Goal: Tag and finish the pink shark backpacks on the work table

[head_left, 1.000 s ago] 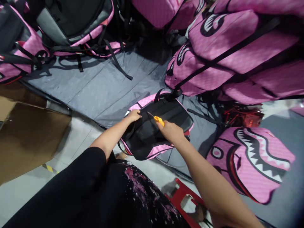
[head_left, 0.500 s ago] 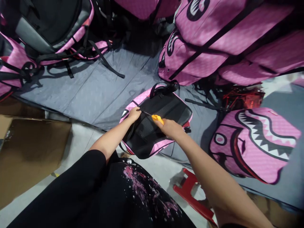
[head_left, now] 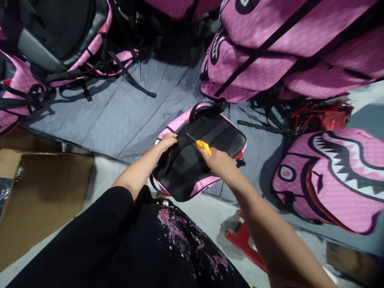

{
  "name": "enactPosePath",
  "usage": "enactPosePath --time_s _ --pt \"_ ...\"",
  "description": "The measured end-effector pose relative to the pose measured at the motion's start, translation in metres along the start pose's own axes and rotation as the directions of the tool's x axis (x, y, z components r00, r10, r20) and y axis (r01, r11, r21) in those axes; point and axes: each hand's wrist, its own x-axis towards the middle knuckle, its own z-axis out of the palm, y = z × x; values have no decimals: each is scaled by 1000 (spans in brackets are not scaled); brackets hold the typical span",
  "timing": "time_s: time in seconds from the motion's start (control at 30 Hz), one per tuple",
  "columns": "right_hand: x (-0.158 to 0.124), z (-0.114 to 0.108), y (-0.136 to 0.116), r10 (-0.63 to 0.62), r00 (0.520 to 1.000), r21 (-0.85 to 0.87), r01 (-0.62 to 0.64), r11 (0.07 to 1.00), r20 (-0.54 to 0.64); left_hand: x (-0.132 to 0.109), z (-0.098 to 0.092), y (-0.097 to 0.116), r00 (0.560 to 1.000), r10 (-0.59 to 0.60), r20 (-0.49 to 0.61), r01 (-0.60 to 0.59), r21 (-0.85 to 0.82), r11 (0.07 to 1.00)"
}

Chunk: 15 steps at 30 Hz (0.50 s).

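Observation:
A pink-and-black backpack (head_left: pixel 207 132) lies on the grey cloth in front of me, its black padded back facing up. My left hand (head_left: pixel 168 141) is at its left side, fingers closed on the edge of the bag; the exact part pinched is too small to tell. Over the middle of the back panel, my right hand (head_left: pixel 217 161) grips a pair of scissors (head_left: pixel 203 147) by the orange handle. Their thin metal blades point up and left toward my left hand, with a gap between the tips and my fingers.
Pink backpacks (head_left: pixel 252 68) are piled at the back right, and others (head_left: pixel 63 36) lie at the upper left. One with a toothed mouth print (head_left: pixel 345 180) is at the right. A cardboard box (head_left: pixel 51 200) and a red stool (head_left: pixel 246 244) are below the grey cloth (head_left: pixel 99 120).
My right hand has drawn the scissors slightly right and down, away from my left hand. The blade tips, earlier beside the left fingers, are now apart from them. The view has shifted slightly.

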Motion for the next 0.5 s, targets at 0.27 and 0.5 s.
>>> enactPosePath --time_s 0.27,0.5 --pt "0 -10 3 -33 997 31 31 999 67 2 15 -6 987 29 -158 -44 -94 995" --pt "-6 -11 13 8 998 110 -14 994 59 8 20 1 975 18 -220 -48 -133 990"
